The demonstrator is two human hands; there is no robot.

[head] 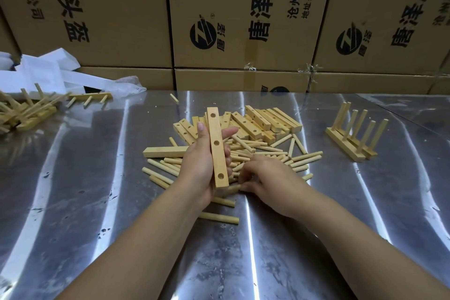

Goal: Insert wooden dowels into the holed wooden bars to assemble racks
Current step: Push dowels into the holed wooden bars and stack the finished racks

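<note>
Your L hand (197, 165) grips holed bar (217, 148) over bench (97, 178) centre, long axis running away from you, holes up. R hand (265, 175) just right, fingers in dowel pile (267, 151); can't tell if gripping.

**Left hand grips a bar; right hand down in the dowels**

Both bare forearms reach in from the near side of the dowel pile (265, 153). The left hand (202, 163) is raised over the pile's near-left edge, fingers and thumb wrapped round a holed bar (217, 148) held nearly upright. The right hand (265, 175) lies palm down on the pile's near edge, fingers curled in among the dowels; any pinch is hidden.
</note>
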